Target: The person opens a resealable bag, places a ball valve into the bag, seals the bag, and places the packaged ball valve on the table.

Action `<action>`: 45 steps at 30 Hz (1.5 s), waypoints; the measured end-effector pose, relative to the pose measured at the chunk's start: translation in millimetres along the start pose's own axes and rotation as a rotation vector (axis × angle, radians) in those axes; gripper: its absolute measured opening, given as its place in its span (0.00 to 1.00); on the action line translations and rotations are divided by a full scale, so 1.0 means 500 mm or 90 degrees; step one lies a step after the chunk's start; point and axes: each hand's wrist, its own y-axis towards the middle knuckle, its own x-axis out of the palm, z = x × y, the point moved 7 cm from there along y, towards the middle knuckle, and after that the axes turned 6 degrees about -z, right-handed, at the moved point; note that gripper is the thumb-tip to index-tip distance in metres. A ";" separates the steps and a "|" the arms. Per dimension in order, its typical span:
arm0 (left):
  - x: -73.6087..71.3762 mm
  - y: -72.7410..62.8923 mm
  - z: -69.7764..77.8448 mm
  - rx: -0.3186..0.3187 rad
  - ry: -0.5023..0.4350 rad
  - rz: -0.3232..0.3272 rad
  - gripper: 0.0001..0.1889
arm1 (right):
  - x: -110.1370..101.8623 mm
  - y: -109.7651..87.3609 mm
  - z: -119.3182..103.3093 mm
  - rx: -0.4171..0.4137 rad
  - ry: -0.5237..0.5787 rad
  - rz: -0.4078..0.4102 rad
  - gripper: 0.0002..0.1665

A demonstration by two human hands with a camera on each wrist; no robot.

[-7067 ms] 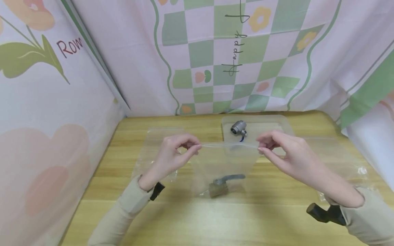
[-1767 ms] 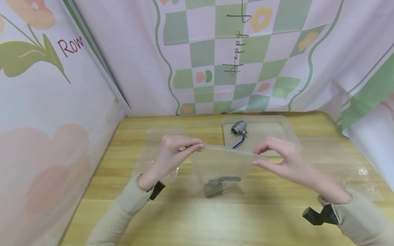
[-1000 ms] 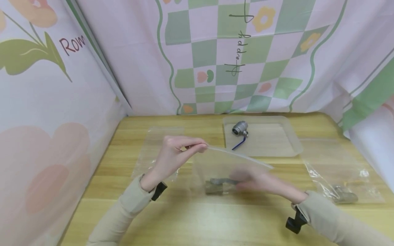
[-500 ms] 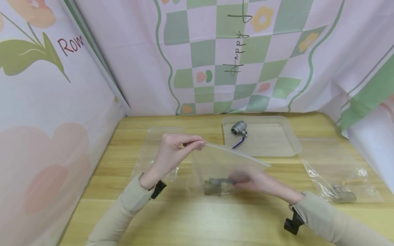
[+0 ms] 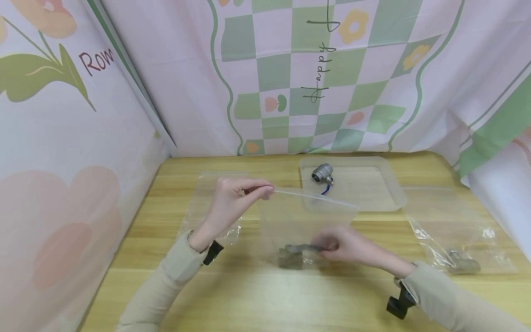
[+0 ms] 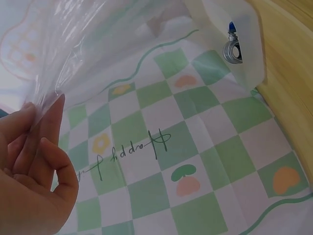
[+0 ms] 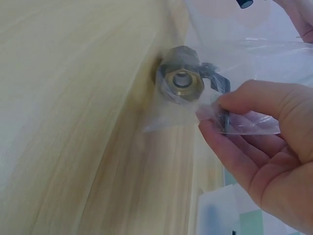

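Left hand (image 5: 232, 203): From my distant seat I had it pinching the bag (image 5: 309, 219) at a top corner, seemingly so the film hung upright from one hold.
Right hand (image 5: 352, 246): Lower and nearer, it pinched the handle (image 5: 306, 248) of the brass valve (image 5: 290, 259) through the film, probably to steady the heavy part while the left hand bore the top.
Brass valve: It lay inside the bag, at the near bottom; whether its weight was on the table (image 5: 249, 299) I could not tell.
Top edge (image 5: 319, 197): It sloped down to a free right end; I could not tell whether it was sealed.
Tray (image 5: 373, 184): Far and right of centre, it bore a steel valve (image 5: 322, 173), the rim likely there to contain it.
Right bag (image 5: 439, 207): Flat on the table, a third valve (image 5: 466, 265) in its near end.
Left bag (image 5: 195, 203): Flat too, partly behind the left hand.
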 end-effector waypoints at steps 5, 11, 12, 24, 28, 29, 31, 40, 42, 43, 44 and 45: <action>0.004 0.004 -0.022 -0.067 -0.007 -0.023 0.06 | -0.004 -0.019 -0.008 0.007 0.010 -0.021 0.11; 0.017 0.007 -0.056 -0.163 -0.011 -0.062 0.07 | 0.002 -0.043 -0.011 0.041 0.052 -0.067 0.12; 0.021 0.008 -0.061 -0.171 -0.017 -0.068 0.07 | 0.003 -0.047 -0.011 0.043 0.057 -0.072 0.12; 0.077 0.018 -0.110 -0.224 -0.132 -0.146 0.09 | -0.003 -0.092 -0.022 0.037 0.034 -0.090 0.11; 0.095 0.018 -0.120 -0.228 -0.134 -0.170 0.09 | -0.001 -0.108 -0.023 0.048 0.040 -0.105 0.11; 0.100 0.020 -0.121 -0.220 -0.131 -0.176 0.09 | -0.001 -0.112 -0.021 0.053 0.044 -0.110 0.12; 0.109 0.021 -0.124 -0.208 -0.125 -0.187 0.09 | 0.000 -0.121 -0.018 0.067 0.048 -0.118 0.12; 0.144 0.027 -0.136 -0.216 -0.073 -0.237 0.09 | -0.003 -0.151 -0.009 0.084 0.004 -0.109 0.11; 0.154 0.033 -0.140 -0.223 -0.076 -0.247 0.09 | -0.004 -0.155 -0.005 0.081 -0.004 -0.102 0.11; 0.160 0.036 -0.143 -0.227 -0.079 -0.251 0.09 | -0.004 -0.157 -0.002 0.085 -0.007 -0.100 0.11; 0.165 0.039 -0.145 -0.231 -0.083 -0.256 0.09 | -0.004 -0.158 0.001 0.087 -0.012 -0.099 0.11; 0.171 0.042 -0.148 -0.234 -0.087 -0.261 0.09 | -0.004 -0.160 0.005 0.092 -0.015 -0.099 0.12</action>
